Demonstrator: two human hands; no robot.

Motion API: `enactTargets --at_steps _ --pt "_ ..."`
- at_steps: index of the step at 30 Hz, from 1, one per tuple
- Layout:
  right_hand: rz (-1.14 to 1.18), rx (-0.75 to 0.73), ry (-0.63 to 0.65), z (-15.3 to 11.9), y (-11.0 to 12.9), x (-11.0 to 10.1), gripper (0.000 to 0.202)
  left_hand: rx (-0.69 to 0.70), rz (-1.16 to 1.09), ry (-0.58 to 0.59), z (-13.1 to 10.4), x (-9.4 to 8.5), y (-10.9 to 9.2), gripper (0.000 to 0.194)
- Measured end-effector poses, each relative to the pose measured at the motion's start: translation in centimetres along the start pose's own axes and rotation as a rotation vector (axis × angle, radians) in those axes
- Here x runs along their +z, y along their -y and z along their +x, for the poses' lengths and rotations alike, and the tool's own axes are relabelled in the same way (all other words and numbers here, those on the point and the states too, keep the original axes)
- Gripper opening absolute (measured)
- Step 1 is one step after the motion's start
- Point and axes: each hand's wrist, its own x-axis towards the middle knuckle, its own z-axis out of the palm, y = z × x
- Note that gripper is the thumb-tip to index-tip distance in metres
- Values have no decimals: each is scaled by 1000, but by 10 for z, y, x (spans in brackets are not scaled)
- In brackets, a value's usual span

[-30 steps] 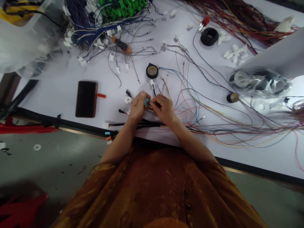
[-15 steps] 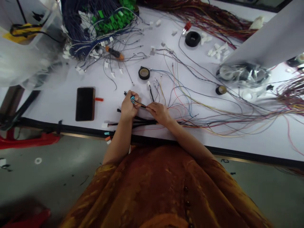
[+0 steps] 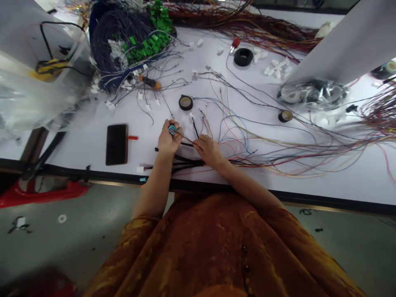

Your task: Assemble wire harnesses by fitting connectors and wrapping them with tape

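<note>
Left fingers [image 3: 167, 124] clasp a blue connector [image 3: 172, 129], right fingers [image 3: 200, 142] pinch its wires [image 3: 185, 137] above the white table [image 3: 83, 142], grey floor [image 3: 77, 237] below!

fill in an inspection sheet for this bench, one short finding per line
surface: white tabletop with dark edging, much of it strewn with parts
job's things: blue connector with thin wires running from it
clutter: phone, black tape roll, orange-and-black tool, green connectors
hands: left hand holds the blue connector; right hand pinches the thin wires
cables: dark-red bundle along the far side, dark-blue bundle at far left
surroundings: grey floor with a white ring on it
</note>
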Motion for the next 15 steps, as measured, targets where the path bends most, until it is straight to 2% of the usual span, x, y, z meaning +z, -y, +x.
enactTargets --at_steps 5,8,11,13,15 --pt "-47 54 6 -2 -2 1 29 81 67 -16 3 -3 3 43" --pt "-31 53 -8 -1 -7 5 28 284 251 -13 4 -10 10 35" --pt "-33 56 -7 1 -8 8 27 475 377 -62 3 -17 15 30" --pt "-13 58 -7 1 -6 9 26 498 345 -105 1 -18 16 30" --pt "43 42 -44 -3 -3 5 26 452 275 -98 -1 -15 16 28"
